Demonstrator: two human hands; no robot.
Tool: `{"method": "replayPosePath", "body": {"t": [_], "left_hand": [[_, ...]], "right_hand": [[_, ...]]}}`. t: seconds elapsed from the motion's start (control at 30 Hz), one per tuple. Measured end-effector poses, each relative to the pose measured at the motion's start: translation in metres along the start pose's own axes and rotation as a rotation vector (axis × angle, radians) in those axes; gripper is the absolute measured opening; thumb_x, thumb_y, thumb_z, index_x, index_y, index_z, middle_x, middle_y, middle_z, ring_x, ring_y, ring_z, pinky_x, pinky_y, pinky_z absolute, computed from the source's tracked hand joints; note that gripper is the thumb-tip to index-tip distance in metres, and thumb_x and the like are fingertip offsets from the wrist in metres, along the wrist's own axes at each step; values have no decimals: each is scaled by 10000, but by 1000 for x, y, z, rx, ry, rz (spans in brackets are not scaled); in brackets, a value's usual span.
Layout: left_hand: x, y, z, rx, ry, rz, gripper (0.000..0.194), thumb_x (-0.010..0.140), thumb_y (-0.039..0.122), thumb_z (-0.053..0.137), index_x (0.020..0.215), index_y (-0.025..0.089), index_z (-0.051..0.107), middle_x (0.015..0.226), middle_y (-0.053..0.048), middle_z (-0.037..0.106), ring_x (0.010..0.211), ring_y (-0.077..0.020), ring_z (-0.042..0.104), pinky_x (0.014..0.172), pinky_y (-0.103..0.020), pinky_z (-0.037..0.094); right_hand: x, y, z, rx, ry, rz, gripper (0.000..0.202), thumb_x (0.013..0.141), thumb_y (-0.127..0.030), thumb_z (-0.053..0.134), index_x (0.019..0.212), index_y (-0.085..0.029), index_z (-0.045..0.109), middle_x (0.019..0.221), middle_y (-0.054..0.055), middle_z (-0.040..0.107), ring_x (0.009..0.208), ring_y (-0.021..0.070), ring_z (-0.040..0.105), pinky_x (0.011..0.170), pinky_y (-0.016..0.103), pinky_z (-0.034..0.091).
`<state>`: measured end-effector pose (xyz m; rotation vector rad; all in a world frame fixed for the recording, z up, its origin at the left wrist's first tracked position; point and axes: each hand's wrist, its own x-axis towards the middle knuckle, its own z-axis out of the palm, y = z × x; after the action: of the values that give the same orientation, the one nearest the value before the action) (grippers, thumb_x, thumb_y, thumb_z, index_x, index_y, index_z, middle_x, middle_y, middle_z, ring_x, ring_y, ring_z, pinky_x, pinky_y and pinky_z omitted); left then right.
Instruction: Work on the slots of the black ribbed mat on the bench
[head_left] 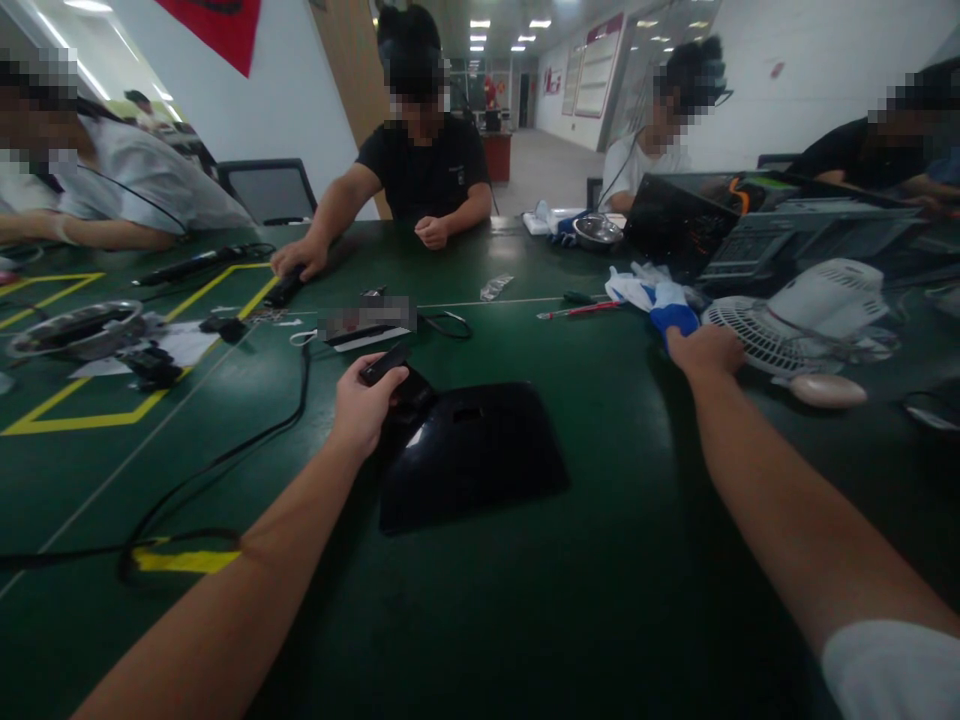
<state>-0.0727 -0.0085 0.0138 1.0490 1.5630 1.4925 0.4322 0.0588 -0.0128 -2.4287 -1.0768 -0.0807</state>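
My left hand (365, 403) is closed around the upright neck of a glossy black stand (480, 450), whose wide flat base lies on the green table (600, 600). Off to the right, my right hand (706, 352) has its fingers on a blue and white cloth-like item (670, 303), perhaps a glove, and appears closed on it. A white fan (806, 305) lies just beyond and beside that hand. Part of the neck is hidden by my left fingers.
A power strip (371, 325) and black cable (289, 425) lie left. Screwdrivers (581, 310), a metal bowl (598, 232) and a computer case (802, 235) stand farther back. Across the table, a person's hand (300, 260) touches a black tool (285, 287). A beige mouse (828, 390) is right.
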Motion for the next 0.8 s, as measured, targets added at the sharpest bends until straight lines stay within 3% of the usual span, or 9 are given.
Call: {"method": "replayPosePath", "body": {"t": [0.17,0.3,0.4,0.5,0.63,0.7,0.8], "left_hand": [[2,-2,1,2,5,7,460,608,313,866,1030,202,719,864,-6,706,712,-165,644,583,-240,468],[2,-1,2,-4,1,20,472,585,318,864,1018,197,722,851,-1,707,689,-156,627,557,-236,458],[2,-1,2,2,5,25,480,573,323,864,1014,195,724,850,-3,707,687,-156,624,556,-241,460],[2,-2,2,2,0,25,469,572,319,862,1004,199,724,855,-6,709,691,-159,625,556,-242,453],[2,-2,2,5,-5,22,471,573,319,864,1006,202,720,854,-4,704,676,-153,613,555,-242,448],[1,-1,2,1,-8,27,473,573,328,862,1005,202,718,852,-3,703,681,-157,619,556,-242,450],[-1,2,2,-3,-7,29,446,574,319,853,982,203,715,831,0,695,677,-158,617,553,-241,451]], "right_hand": [[-7,1,-6,38,174,-95,566,929,-423,611,1281,-33,822,1288,332,729,1162,493,703,978,626,541],[-11,-6,-8,161,298,-330,460,915,-349,615,1221,-87,836,1228,267,773,1129,422,712,984,550,550],[-27,-24,-1,265,274,-521,275,866,-280,651,1003,-141,845,1061,210,813,1022,362,736,954,496,571],[-63,-52,8,407,188,-696,183,866,-291,657,855,-203,817,882,124,815,816,283,726,848,429,581],[-111,-80,11,534,43,-935,163,859,-308,673,790,-222,794,823,78,801,703,222,699,744,369,565],[-118,-84,9,564,39,-915,164,862,-318,678,841,-219,807,851,77,808,672,209,686,724,362,566],[-103,-76,4,600,113,-723,268,845,-306,660,1009,-191,839,896,93,820,656,215,681,699,365,572]]}}
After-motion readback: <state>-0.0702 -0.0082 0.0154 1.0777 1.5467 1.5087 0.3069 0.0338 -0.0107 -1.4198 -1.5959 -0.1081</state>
